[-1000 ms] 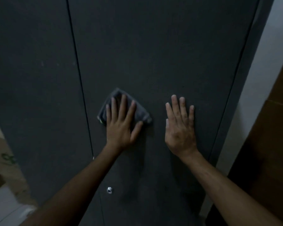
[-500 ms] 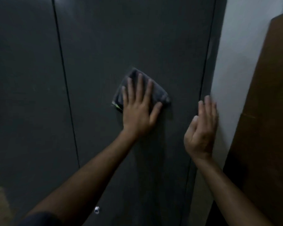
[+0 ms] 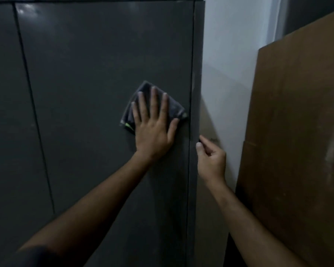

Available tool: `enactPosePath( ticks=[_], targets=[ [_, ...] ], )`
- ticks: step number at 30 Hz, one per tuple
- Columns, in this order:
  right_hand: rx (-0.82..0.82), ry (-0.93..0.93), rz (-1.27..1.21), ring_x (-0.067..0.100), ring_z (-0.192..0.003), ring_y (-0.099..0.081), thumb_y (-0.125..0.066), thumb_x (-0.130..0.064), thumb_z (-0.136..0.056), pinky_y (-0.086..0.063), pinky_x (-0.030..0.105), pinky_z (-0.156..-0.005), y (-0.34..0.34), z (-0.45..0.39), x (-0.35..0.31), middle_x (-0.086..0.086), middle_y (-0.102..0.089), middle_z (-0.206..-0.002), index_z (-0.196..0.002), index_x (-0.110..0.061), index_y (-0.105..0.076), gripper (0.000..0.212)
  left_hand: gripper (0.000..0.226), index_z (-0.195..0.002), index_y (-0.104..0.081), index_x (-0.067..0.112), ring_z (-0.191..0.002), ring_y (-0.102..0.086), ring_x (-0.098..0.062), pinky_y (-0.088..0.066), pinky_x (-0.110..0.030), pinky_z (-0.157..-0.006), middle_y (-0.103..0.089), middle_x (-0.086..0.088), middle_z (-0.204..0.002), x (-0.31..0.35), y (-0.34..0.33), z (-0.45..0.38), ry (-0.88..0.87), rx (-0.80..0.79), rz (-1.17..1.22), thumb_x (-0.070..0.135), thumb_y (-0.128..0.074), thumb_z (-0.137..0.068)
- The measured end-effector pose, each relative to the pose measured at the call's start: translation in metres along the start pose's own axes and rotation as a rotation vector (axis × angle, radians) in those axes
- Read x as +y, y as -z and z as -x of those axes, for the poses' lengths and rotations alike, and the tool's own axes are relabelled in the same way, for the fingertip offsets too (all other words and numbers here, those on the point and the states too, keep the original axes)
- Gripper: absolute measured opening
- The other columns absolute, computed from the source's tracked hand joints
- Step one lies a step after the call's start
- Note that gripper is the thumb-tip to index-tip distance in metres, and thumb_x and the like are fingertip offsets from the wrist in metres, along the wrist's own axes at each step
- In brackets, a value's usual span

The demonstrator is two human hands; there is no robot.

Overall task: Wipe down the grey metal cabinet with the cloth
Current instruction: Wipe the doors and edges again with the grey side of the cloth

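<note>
The grey metal cabinet (image 3: 89, 78) fills the left and centre of the view, its doors closed. A dark grey folded cloth (image 3: 174, 106) with a green-marked corner lies flat on the right door near its right edge. My left hand (image 3: 154, 128) presses on it with fingers spread. My right hand (image 3: 210, 160) is at the cabinet's right corner edge, lower than the cloth. Its thumb touches the front corner and its fingers curl round the side.
A white wall (image 3: 233, 54) stands right of the cabinet. A tall brown cardboard sheet (image 3: 297, 132) leans there, close to my right forearm. A narrow gap separates cabinet and cardboard.
My left hand has slid the cloth rightward across the door to its right edge. My right hand left the door face, moved to the cabinet's corner and curled. The view shifted right.
</note>
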State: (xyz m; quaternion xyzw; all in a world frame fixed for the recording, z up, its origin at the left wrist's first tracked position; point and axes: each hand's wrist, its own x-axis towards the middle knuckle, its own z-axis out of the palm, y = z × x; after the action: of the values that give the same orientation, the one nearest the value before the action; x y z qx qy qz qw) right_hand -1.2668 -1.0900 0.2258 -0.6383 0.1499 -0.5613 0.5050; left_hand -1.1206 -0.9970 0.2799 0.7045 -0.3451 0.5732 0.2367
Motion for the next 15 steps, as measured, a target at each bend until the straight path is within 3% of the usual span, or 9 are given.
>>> enactPosePath(
  ticks=[3,5,7,9,12,15],
  targets=[
    [-0.014,-0.14,-0.175,0.022,-0.113,-0.069,-0.053,0.008,-0.099,-0.054,0.041,-0.105,0.006,-0.008,-0.006,0.016,-0.07,-0.125,-0.129,0.002,-0.066,0.033,0.076,-0.169,-0.016,0.018,-0.162,0.001,-0.044,0.005,-0.059,-0.13,-0.006,-0.013,-0.177,0.021,-0.016,0.048,-0.398,-0.108,0.007,0.056,-0.041,-0.107],
    [-0.006,-0.164,-0.185,0.031,-0.116,-0.067,-0.053,0.007,-0.099,-0.052,0.048,-0.106,0.003,-0.01,-0.006,0.018,-0.07,-0.123,-0.127,0.004,-0.066,0.031,0.073,-0.168,-0.021,0.021,-0.162,-0.005,-0.041,-0.002,-0.058,-0.131,-0.012,-0.01,-0.176,-0.005,-0.017,0.101,-0.64,-0.175,-0.035,0.056,-0.042,-0.107],
    [-0.01,-0.18,-0.223,0.036,-0.117,-0.066,-0.054,0.003,-0.101,-0.052,0.05,-0.106,-0.001,-0.012,-0.009,0.02,-0.071,-0.121,-0.125,0.004,-0.067,0.027,0.072,-0.167,-0.027,0.025,-0.163,-0.01,-0.037,-0.008,-0.054,-0.132,-0.02,-0.006,-0.175,-0.043,-0.013,0.129,-0.773,-0.198,-0.084,0.058,-0.047,-0.105],
    [-0.024,-0.194,-0.258,0.033,-0.114,-0.068,-0.054,0.0,-0.102,-0.055,0.046,-0.103,-0.002,-0.013,-0.011,0.017,-0.073,-0.116,-0.12,0.0,-0.07,0.024,0.069,-0.165,-0.032,0.028,-0.163,-0.012,-0.035,-0.009,-0.052,-0.132,-0.026,-0.005,-0.173,-0.068,-0.003,0.112,-0.734,-0.181,-0.065,0.058,-0.048,-0.105],
    [-0.073,-0.247,-0.289,0.018,-0.095,-0.072,-0.053,-0.005,-0.103,-0.059,0.028,-0.086,0.002,-0.014,-0.013,0.008,-0.075,-0.107,-0.104,-0.015,-0.073,0.022,0.07,-0.167,-0.026,0.027,-0.163,-0.007,-0.038,-0.004,-0.054,-0.132,-0.017,-0.007,-0.176,-0.05,0.012,0.025,-0.438,-0.073,-0.021,0.061,-0.038,-0.107],
    [-0.1,-0.358,-0.356,0.027,-0.101,-0.07,-0.047,-0.016,-0.107,-0.056,0.037,-0.089,0.01,-0.023,-0.017,0.013,-0.074,-0.107,-0.11,-0.011,-0.068,0.022,0.073,-0.169,-0.018,0.027,-0.162,-0.001,-0.041,0.003,-0.055,-0.131,-0.006,-0.008,-0.177,0.014,0.018,-0.069,-0.156,-0.001,0.034,0.063,-0.031,-0.107]
  ],
)
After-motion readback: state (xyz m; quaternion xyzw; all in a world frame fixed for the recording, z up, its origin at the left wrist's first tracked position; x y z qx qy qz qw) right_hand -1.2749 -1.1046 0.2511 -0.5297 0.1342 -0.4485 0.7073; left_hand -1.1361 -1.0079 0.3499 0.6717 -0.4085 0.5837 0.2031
